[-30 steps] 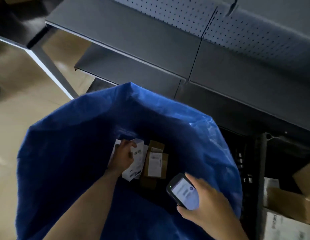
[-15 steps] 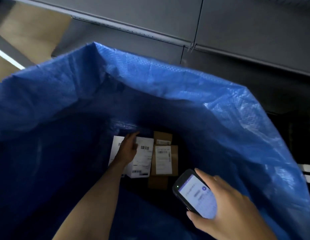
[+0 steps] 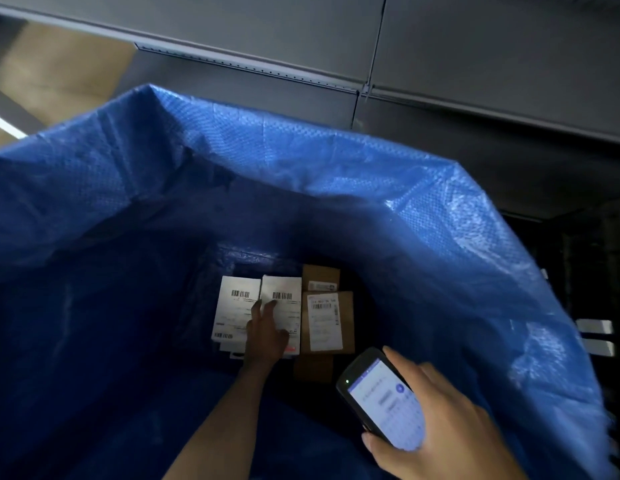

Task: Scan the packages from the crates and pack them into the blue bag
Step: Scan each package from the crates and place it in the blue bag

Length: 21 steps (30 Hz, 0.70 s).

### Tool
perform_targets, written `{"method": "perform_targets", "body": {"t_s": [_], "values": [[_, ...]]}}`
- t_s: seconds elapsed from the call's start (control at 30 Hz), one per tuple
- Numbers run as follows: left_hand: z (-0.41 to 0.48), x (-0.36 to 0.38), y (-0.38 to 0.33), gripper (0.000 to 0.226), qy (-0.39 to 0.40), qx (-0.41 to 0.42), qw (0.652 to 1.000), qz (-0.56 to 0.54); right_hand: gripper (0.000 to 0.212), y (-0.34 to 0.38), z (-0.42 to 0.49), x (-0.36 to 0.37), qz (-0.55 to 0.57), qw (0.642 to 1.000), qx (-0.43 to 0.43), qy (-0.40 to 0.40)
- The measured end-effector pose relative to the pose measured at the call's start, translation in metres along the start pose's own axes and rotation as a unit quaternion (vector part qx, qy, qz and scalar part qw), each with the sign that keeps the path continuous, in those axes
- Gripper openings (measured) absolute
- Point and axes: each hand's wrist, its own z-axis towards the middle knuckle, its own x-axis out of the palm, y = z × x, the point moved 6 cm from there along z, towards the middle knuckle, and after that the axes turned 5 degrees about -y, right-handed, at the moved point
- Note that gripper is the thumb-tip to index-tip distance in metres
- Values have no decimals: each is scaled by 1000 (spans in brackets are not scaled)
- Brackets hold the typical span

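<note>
White barcoded packages [image 3: 237, 306] lie flat under the seemingly relaxed left hand [image 3: 267, 332]; right hand [image 3: 443, 431] grips scanner [image 3: 381, 398].

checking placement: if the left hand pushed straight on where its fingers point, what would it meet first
The left hand seems to rest on the middle white package; beyond, probably the blue bag's far wall.

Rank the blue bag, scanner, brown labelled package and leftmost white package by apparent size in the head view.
1. blue bag: fills most of the view.
2. scanner: looks bigger than either package, but it is nearest the camera.
3. brown labelled package and leftmost white package: alike, not ranked.
</note>
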Motion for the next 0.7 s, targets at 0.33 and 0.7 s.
{"method": "perform_targets", "body": {"t_s": [0.33, 0.7], "values": [[-31, -61, -59, 64, 47, 84, 985, 146, 105, 18, -45, -27, -18, 998, -22, -47], [-170, -173, -169, 51, 23, 196, 958, 209, 99, 13, -147, -74, 55, 987, -28, -146]]}}
